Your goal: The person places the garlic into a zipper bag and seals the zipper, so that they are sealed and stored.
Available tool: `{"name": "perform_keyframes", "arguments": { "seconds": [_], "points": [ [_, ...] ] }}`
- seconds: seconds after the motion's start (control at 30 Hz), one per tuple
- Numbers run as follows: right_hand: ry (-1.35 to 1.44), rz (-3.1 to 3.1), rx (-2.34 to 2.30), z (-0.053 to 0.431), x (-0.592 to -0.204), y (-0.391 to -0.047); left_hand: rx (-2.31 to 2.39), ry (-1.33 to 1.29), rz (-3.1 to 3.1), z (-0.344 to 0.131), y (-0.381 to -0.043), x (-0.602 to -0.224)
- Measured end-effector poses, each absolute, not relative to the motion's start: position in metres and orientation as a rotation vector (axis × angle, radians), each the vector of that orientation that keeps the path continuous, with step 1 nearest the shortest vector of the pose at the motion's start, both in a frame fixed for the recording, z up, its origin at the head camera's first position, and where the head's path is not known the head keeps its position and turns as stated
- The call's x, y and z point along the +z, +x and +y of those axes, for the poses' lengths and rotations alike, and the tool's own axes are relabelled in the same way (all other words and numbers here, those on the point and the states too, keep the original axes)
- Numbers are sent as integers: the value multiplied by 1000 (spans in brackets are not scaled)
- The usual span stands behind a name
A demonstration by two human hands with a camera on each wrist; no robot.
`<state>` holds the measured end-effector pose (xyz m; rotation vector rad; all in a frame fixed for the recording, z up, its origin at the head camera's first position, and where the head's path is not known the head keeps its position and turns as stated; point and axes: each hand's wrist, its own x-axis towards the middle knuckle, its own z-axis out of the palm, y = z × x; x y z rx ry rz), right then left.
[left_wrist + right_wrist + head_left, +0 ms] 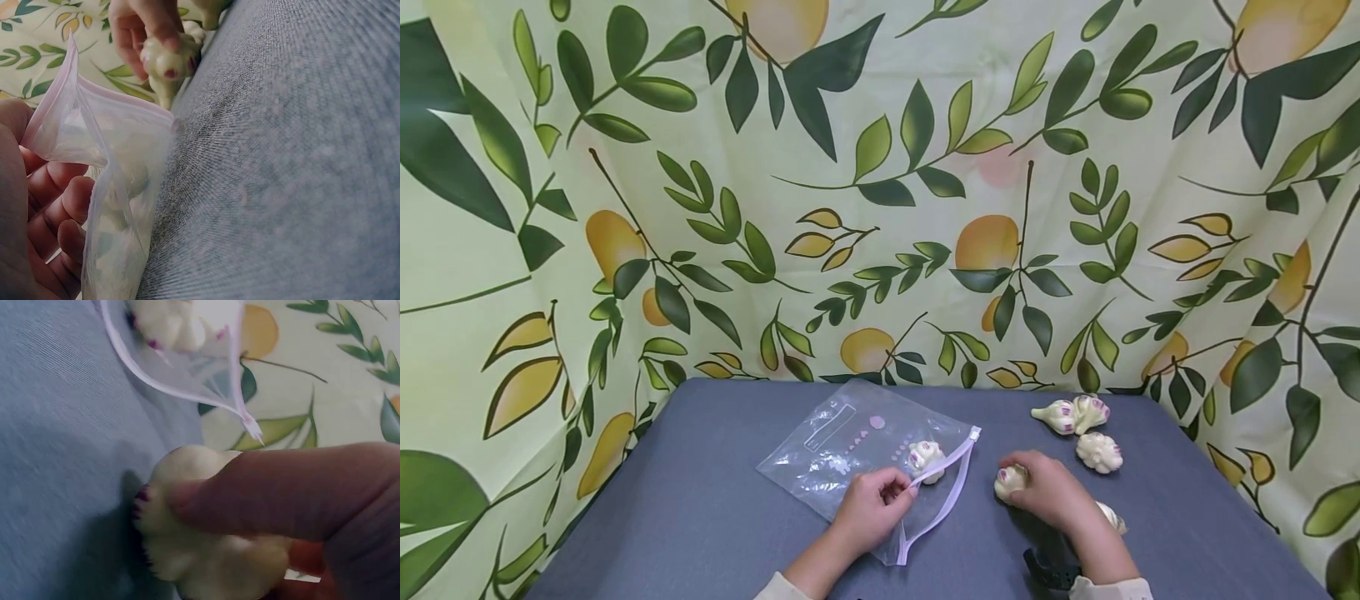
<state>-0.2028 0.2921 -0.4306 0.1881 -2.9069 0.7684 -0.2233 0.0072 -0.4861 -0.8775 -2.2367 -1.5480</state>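
A clear zip bag (pixel 820 433) with a pale pink zip edge lies on the table, its mouth parted toward the right. Inside it, near the mouth, is one white garlic bulb (pixel 927 461) with purple marks. My left hand (pixel 872 508) pinches the upper zip edge; the left wrist view shows the bag's mouth (pixel 100 100) held apart. Just right of the bag, my right hand (pixel 1051 487) grips another garlic bulb (pixel 1011 483). In the right wrist view the thumb presses on that bulb (pixel 212 562), with the bag's zip edge (pixel 169 390) beyond it.
Two garlic bulbs (pixel 1075 414) touch each other at the table's back right, with another bulb (pixel 1099 452) in front of them. One more bulb (pixel 1111 517) is partly hidden behind my right wrist. Leaf-patterned cloth (pixel 880 317) stands behind the grey table (pixel 700 500).
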Motion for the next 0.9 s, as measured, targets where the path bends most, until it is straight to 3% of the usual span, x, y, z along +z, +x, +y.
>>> {"name": "perform_keyframes", "arguments": {
  "seconds": [0.33, 0.63, 0.9],
  "points": [
    [363, -2943, 785, 273, -442, -203, -1546, -881, -2219, 7, -225, -489],
    [230, -2943, 835, 272, -439, -202, -1538, -879, -2216, 8, -224, -488],
    [479, -2880, 1055, 275, -445, -206, -1544, -893, -2200, 8, -223, -486]
  ]
}}
